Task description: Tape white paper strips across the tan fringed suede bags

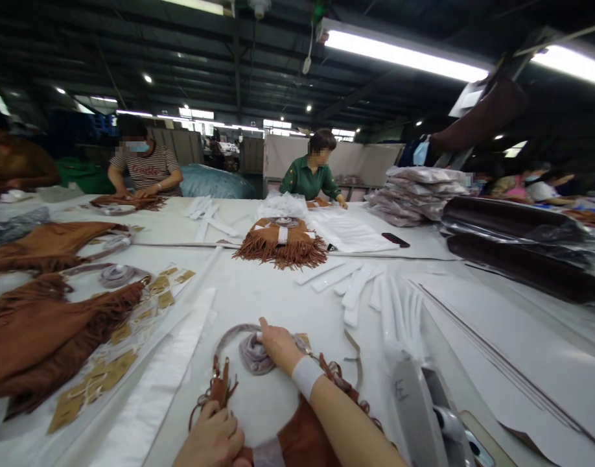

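Observation:
A brown fringed suede bag lies close to me at the table's near edge, partly hidden under my right forearm. Its strap, wrapped in greyish film, arches up and ends in a coil. My right hand, with a white band at the wrist, is closed at the coil's right side; some of its fingers are hidden. Down at the left corner of the bag, my left hand has its fingers curled over the brown edge, just below the tasselled strap end.
White strips and a grey tape dispenser are to the right. More brown bags and tan tags lie left. Another fringed bag sits ahead. Co-workers, one in green, work across the table. Dark wrapped rolls stand right.

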### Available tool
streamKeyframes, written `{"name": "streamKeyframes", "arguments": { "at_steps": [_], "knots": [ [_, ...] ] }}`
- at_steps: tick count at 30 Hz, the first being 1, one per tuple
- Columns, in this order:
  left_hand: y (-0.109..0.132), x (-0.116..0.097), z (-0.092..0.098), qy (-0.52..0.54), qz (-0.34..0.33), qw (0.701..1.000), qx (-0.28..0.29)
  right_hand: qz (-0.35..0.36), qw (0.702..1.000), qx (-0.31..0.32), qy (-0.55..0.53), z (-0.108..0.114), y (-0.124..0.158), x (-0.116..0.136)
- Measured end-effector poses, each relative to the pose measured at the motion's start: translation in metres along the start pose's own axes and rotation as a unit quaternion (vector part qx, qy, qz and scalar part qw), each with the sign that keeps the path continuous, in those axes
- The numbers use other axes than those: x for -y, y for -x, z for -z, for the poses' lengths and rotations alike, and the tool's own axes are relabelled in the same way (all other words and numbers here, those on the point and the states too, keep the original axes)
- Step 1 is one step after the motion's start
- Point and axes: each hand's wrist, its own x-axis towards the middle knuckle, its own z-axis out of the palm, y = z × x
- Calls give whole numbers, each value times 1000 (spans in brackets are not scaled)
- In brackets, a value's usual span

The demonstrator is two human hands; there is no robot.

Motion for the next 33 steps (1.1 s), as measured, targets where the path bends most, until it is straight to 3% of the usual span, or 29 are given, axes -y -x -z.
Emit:
{"name": "streamKeyframes", "arguments": {
  "at_steps": [4,7,10,13,16,20,28,33],
  "knots": [
    [19,7,11,25,-29,999,24,-5,999,19,32,-5,-6,5],
    [21,14,28,73,-7,997,29,10,999,13,44,-4,-13,4],
    [-7,34,52,174,91,980,-14,21,998,6,55,0,-16,1],
    [-58,65,65,211,221,949,-78,28,997,0,67,4,-17,1],
    [-102,88,55,211,282,936,-10,36,997,-5,73,4,-19,2],
    [-126,97,34,219,269,935,71,46,997,-11,60,2,-27,2],
    [-150,100,27,204,250,942,92,60,998,3,-36,7,-34,-27],
    [-145,99,27,231,209,947,75,58,995,9,-82,9,-23,-41]
  ]
}}
